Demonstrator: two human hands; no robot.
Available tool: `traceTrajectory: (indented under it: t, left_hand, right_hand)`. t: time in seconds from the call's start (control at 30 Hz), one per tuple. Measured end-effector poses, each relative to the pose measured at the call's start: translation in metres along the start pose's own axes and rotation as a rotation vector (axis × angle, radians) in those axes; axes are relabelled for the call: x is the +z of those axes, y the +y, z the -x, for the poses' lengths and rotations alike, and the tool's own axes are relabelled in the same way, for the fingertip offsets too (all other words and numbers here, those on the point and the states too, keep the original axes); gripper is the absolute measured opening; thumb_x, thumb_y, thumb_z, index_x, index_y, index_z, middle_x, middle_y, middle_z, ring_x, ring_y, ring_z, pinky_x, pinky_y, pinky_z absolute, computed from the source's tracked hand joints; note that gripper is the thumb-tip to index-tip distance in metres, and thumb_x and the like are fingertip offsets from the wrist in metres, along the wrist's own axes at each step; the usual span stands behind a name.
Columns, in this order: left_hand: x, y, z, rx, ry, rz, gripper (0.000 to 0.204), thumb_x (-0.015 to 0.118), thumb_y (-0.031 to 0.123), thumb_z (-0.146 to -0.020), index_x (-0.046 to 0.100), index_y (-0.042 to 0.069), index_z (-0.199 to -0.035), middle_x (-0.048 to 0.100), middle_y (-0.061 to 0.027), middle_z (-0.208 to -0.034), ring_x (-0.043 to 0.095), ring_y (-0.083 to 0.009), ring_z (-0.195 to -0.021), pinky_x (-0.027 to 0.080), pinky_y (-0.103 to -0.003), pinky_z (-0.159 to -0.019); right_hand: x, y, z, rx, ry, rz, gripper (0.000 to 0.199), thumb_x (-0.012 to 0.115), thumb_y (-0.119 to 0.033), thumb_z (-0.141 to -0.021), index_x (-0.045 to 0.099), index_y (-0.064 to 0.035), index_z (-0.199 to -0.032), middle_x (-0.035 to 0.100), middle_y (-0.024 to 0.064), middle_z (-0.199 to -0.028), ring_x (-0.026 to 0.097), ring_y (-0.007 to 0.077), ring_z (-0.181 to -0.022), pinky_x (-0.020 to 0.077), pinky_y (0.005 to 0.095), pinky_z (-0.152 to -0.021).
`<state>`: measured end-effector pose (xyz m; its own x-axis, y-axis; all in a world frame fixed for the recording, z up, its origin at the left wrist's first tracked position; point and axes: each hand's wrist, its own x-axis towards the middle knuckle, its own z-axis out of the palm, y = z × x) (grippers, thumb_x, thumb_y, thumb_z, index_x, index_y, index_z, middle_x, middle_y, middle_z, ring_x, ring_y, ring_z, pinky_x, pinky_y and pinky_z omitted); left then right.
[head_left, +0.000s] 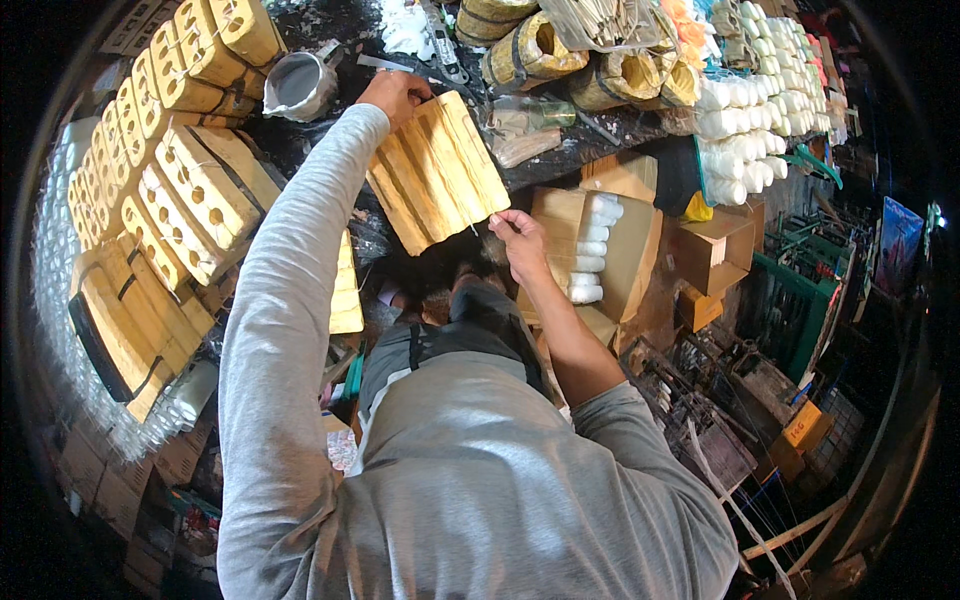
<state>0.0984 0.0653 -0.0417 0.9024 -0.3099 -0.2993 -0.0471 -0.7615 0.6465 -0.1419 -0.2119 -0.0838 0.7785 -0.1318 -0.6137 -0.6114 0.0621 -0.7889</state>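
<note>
A yellow grooved mold half [437,172] with long parallel channels lies tilted at the near edge of the dark worktable, in front of my body. My left hand [392,98] is closed at its far edge, the fingers curled down against the corner; what they pinch is hidden. At the near right corner, my right hand [522,245] pinches with thumb and forefinger. Something small and pale shows at those fingertips, too small to name. Below the block, part of another yellow mold piece [346,290] shows beside my left sleeve.
Stacked yellow molds with round holes [200,195] fill the left side. A grey pitcher [300,85] stands beyond my left forearm. Rolled yellow molds [535,50] lie at the back. White candle-like cylinders [735,130] are stacked at right, above an open cardboard box [635,255].
</note>
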Motion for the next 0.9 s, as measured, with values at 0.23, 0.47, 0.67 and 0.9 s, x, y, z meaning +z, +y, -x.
traceTrajectory:
  t: [0.23,0.47,0.67,0.9]
  left_hand:
    - [-0.005,-0.008,0.002,-0.069,0.023,0.044,0.047,0.067,0.002,-0.094,0.064,0.009,-0.140,0.078,-0.0170,-0.111,0.076,-0.0300,-0.101,0.058,-0.040,-0.093]
    - [-0.003,-0.033,0.007,-0.094,0.002,0.251,0.064,0.079,0.010,-0.087,0.057,0.003,-0.147,0.079,-0.0127,-0.106,0.074,-0.0205,-0.094,0.057,-0.036,-0.091]
    - [0.003,-0.032,0.010,-0.171,0.077,0.252,0.064,0.087,0.020,-0.082,0.064,0.002,-0.138,0.080,-0.0110,-0.101,0.074,-0.0208,-0.095,0.056,-0.035,-0.091]
    - [0.005,-0.027,0.015,-0.225,0.121,0.294,0.054,0.089,0.025,-0.080,0.072,0.002,-0.125,0.080,-0.0099,-0.103,0.074,-0.0217,-0.095,0.056,-0.035,-0.091]
  right_hand:
    - [0.012,-0.007,0.043,-0.253,0.257,0.656,0.051,0.088,-0.031,-0.084,0.073,0.0040,-0.117,0.075,0.0181,-0.108,0.070,0.0307,-0.101,0.0530,0.0403,-0.095]
    - [0.038,-0.016,0.040,-0.485,0.176,0.762,0.026,0.084,-0.028,-0.085,0.081,-0.0049,-0.096,0.077,0.0146,-0.101,0.069,0.0341,-0.096,0.0537,0.0454,-0.089]
    - [0.033,-0.011,0.033,-0.411,0.182,0.689,0.018,0.080,-0.024,-0.088,0.082,-0.0063,-0.092,0.077,0.0127,-0.098,0.069,0.0333,-0.096,0.0538,0.0440,-0.088]
    - [0.025,-0.007,0.032,-0.400,0.167,0.693,0.021,0.081,-0.024,-0.088,0.082,-0.0045,-0.094,0.077,0.0139,-0.099,0.070,0.0329,-0.096,0.0541,0.0423,-0.087]
